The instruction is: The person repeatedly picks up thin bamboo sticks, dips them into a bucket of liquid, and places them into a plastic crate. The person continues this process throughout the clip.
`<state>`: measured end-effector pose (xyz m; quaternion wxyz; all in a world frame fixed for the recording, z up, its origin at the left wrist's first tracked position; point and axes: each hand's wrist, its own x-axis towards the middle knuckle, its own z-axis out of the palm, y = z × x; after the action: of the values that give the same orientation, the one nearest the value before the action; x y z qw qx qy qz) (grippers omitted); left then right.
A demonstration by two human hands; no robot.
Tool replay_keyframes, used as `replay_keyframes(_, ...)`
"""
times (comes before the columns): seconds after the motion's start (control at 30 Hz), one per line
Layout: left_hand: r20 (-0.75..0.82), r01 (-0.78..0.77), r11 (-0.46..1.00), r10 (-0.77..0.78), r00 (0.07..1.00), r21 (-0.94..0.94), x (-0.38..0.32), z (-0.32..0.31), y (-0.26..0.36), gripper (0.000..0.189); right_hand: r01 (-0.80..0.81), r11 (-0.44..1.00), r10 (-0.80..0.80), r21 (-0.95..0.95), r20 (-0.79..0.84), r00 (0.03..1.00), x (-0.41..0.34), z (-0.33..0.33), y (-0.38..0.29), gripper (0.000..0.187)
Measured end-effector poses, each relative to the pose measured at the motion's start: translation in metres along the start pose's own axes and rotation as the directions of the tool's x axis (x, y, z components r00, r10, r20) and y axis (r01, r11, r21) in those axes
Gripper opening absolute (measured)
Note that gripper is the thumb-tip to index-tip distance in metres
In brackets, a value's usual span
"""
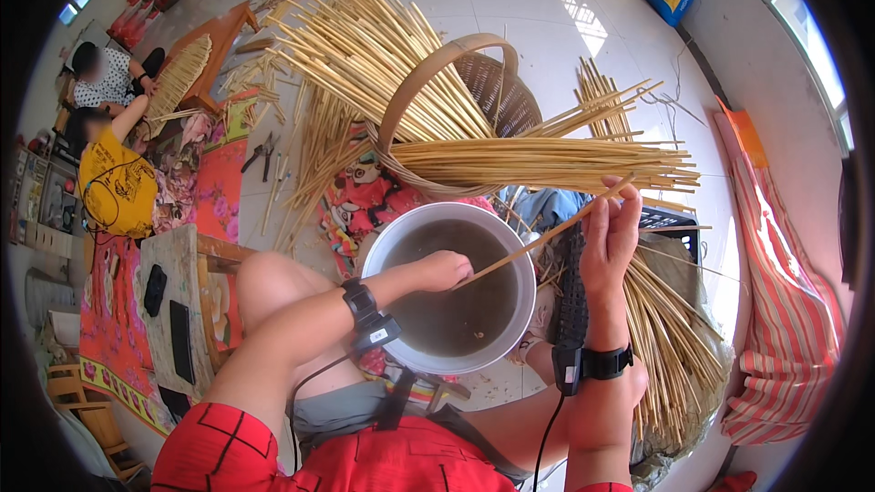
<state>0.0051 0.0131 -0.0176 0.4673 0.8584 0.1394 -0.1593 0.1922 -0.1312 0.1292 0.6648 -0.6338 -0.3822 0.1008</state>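
Observation:
A slender tan stalk [534, 242] slants across a pale metal pot [374, 246] of murky water [437, 324]. Over the water, my left hand [446, 270] is closed around the stalk's lower end. My right hand [610, 236] grips its upper end between thumb and fingers, beyond the pot's right rim. Behind the pot stands a wicker basket [502, 99] with an arched handle. Stalks in a thick bundle [410, 82] lean through it to the upper left, and another bundle [547, 162] lies across it towards the right.
Beside my right forearm, more stalks [673, 348] lie on a sack, near a black plastic crate [573, 287]. Pliers [263, 156] rest on the tiled floor. At left are a wooden bench [154, 342] and two seated people [119, 178], one near a woven stalk mat [181, 78].

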Motion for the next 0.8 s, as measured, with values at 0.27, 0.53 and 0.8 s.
replay_keyframes(0.27, -0.13, -0.331, 0.797, 0.309, 0.942, -0.505, -0.034, -0.055, 0.115, 0.034, 0.184, 0.979, -0.178, -0.084, 0.069, 0.982, -0.01, 0.01, -0.023, 0.053)
replay_keyframes(0.53, -0.389, -0.613, 0.742, 0.498, 0.775, -0.272, -0.048, -0.081, 0.169, 0.02, 0.388, 0.903, -0.37, -0.186, 0.123, 0.921, -0.004, 0.011, -0.044, 0.036)
replay_keyframes(0.8, -0.605, -0.647, 0.758, 0.477, 0.637, -0.082, -0.049, -0.083, 0.186, 0.016, 0.622, 0.727, -0.591, -0.291, 0.196, 0.782, 0.009, 0.02, -0.063, 0.033)
